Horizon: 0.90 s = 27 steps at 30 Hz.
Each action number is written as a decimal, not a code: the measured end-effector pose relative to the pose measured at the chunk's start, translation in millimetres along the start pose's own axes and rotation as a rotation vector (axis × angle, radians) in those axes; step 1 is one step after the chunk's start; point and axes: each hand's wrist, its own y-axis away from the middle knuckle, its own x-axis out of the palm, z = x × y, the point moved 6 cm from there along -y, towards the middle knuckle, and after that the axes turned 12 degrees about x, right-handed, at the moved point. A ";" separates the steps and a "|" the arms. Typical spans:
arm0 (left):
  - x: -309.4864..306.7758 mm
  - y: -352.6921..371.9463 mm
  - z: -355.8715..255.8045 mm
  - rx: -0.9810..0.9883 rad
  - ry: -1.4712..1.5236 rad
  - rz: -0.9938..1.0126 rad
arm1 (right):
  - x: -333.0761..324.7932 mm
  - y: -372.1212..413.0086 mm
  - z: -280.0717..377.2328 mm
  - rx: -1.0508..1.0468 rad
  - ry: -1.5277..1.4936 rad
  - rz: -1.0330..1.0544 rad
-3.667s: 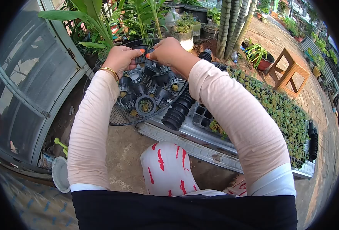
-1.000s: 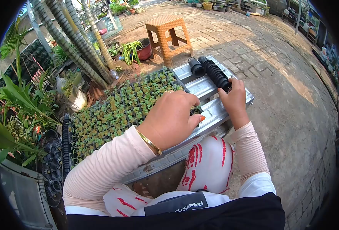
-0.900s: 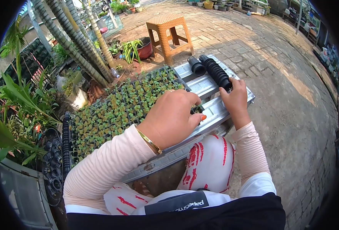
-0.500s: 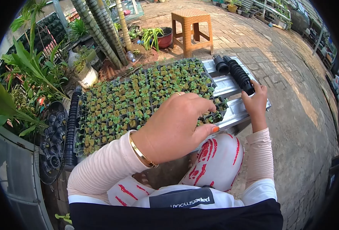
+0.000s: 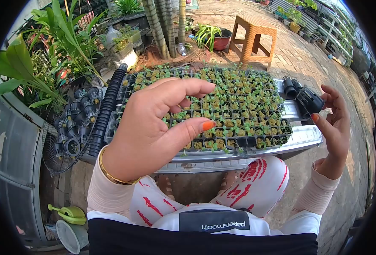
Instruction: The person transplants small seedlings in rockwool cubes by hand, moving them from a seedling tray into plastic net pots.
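Observation:
My left hand point(image 5: 154, 123), with a gold bracelet at the wrist, hovers above the left part of a tray of seedlings point(image 5: 235, 114). Its fingers are curved and apart from the thumb, with nothing visible between them. On the right, my right hand point(image 5: 334, 121) has a black net pot point(image 5: 309, 102) between its thumb and fingers, over the metal table's right end. Behind that pot lie more black pots point(image 5: 289, 88), partly hidden by it. Small green seedlings stand in brownish plugs in the tray's cells.
A long stack of black pots point(image 5: 109, 110) lies along the tray's left side. Beside it a wire basket point(image 5: 54, 163) holds several pots with plugs. Beyond the metal table point(image 5: 309, 135) are a woven-pattern stool point(image 5: 256, 32) and plants. A green watering can point(image 5: 72, 214) is at lower left.
The view has shifted, so the tray sits further right. My right hand has drawn a pot away from the stack's near end. My left hand has moved left over the tray.

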 end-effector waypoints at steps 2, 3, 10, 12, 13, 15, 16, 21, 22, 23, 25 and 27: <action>-17.6 9.0 -2.4 0.048 -0.017 -0.052 | 42.3 -1.0 62.2 -0.129 -0.107 0.181; -26.7 13.6 -5.6 0.108 -0.031 -0.093 | 63.0 -1.7 85.5 -0.199 -0.117 0.259; -65.5 52.6 5.6 0.072 -0.143 -0.153 | 193.2 17.9 205.6 -0.653 -0.054 0.660; -77.1 66.4 18.6 -0.028 -0.022 -0.268 | 202.5 29.6 228.8 -0.716 -0.022 0.690; -79.4 70.7 19.4 -0.032 -0.025 -0.274 | 205.9 34.5 239.0 -0.748 -0.002 0.704; -93.1 84.8 28.7 -0.132 0.221 -0.564 | 213.9 38.7 249.0 -0.784 0.020 0.719; -100.1 87.2 28.0 -0.099 0.200 -0.586 | 216.1 36.3 253.4 -0.750 -0.068 0.708; -125.2 114.3 53.4 -0.098 0.312 -0.759 | 262.5 -28.2 237.6 -0.332 -0.433 0.732; -127.7 116.8 56.8 -0.073 0.329 -0.787 | 266.0 -31.5 236.0 -0.337 -0.427 0.739; -130.9 118.4 59.4 -0.048 0.347 -0.815 | 269.5 -36.2 232.6 -0.354 -0.241 0.703; -132.7 118.9 64.5 -0.039 0.384 -0.847 | 282.5 -50.7 222.7 -0.376 -0.050 0.661; -131.8 117.2 74.2 -0.034 0.421 -0.875 | 309.0 -78.7 193.1 -0.310 0.075 0.504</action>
